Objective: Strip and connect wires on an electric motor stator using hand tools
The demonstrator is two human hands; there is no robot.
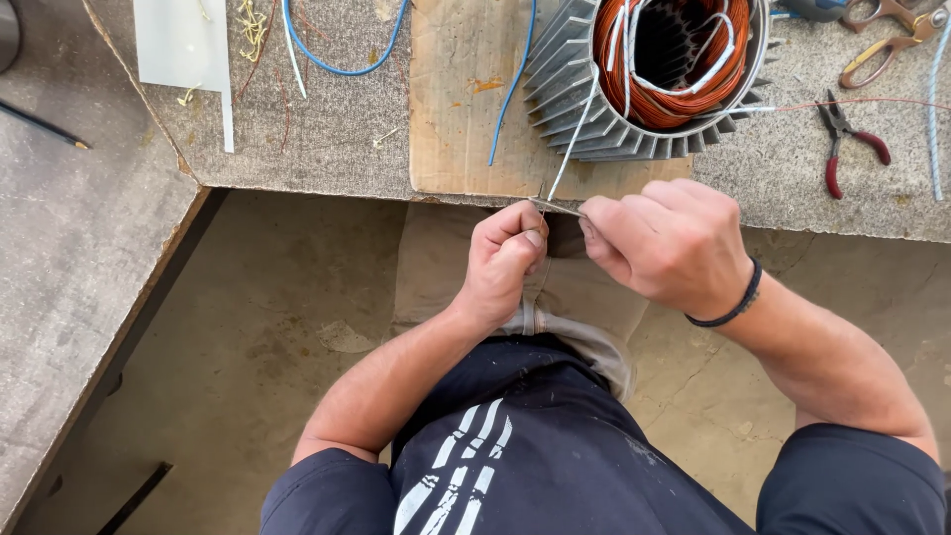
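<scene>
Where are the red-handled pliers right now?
In the head view, the red-handled pliers lie at the right on the workbench, right of the finned motor stator.

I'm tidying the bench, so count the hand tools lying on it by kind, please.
Red-handled pliers: 1
Scissors with tan handles: 1
Dark pencil: 1
Total: 3
A dark tool part at the top edge is too cut off to identify, so it is not counted.
</scene>
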